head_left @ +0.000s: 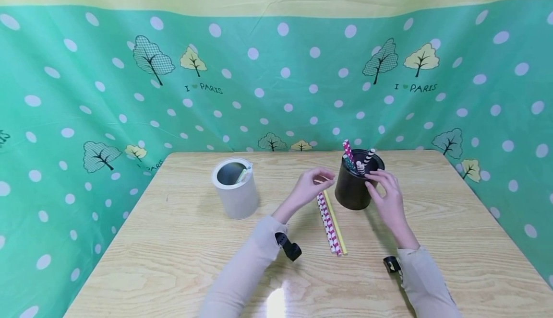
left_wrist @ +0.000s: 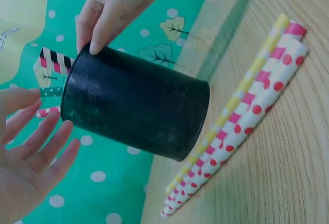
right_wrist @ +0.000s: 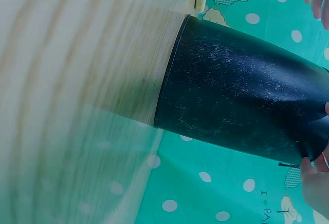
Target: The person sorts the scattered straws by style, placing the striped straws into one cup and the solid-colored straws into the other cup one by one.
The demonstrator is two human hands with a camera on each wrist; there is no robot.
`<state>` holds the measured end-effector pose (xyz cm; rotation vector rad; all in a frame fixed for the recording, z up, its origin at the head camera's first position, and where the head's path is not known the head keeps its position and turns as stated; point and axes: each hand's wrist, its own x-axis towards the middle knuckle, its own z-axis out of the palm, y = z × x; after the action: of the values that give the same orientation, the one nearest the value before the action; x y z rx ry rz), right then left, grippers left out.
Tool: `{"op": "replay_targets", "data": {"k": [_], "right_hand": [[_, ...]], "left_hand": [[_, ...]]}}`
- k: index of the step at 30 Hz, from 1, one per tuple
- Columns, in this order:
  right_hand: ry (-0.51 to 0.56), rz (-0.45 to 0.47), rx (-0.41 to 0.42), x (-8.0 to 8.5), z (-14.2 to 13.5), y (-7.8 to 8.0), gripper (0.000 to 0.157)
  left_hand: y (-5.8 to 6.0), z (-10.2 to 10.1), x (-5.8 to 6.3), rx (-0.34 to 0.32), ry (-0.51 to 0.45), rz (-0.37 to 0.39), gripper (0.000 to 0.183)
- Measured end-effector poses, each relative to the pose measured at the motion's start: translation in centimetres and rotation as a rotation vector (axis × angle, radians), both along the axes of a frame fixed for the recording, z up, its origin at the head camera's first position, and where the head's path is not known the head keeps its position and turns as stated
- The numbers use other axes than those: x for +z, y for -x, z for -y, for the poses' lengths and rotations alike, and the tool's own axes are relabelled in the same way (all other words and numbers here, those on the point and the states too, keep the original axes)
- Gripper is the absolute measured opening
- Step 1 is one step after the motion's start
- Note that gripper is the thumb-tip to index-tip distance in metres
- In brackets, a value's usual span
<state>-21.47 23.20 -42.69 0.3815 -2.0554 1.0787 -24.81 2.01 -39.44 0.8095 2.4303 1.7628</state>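
Observation:
A black cylindrical cup [head_left: 353,191] stands upright on the table, holding several paper straws, among them a pink dotted straw [head_left: 347,150], a teal dotted straw [head_left: 349,163] and a black-and-white striped straw [head_left: 369,156]. My right hand [head_left: 390,200] pinches the cup's rim from the right, thumb outside; its fingertips partly hide behind the rim. Left of the cup, my left hand [head_left: 314,183] hovers with loosely bent fingers and holds nothing, as the left wrist view confirms. Below it lie a yellow straw [head_left: 335,224], a pink-and-white straw [left_wrist: 241,108] and a red-dotted white straw [left_wrist: 280,82], side by side.
A white cup [head_left: 238,200] stands on the left side of the table with a small pale item [head_left: 243,176] inside. A green dotted curtain [head_left: 276,83] hangs behind and beside the wooden table [head_left: 173,260].

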Motion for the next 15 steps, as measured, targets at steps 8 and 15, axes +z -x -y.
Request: {"op": "replay_targets", "data": {"k": [8,15], "right_hand": [[-0.001,-0.007,-0.002,0.0,0.1,0.0,0.020],[0.006,-0.014,0.003,0.0,0.1,0.1,0.021]], "left_hand": [[0.0,0.7,-0.8,-0.088,0.105,-0.033,0.018],[-0.1,1.1,-1.4,-0.145,0.234,-0.067,0.017]]}}
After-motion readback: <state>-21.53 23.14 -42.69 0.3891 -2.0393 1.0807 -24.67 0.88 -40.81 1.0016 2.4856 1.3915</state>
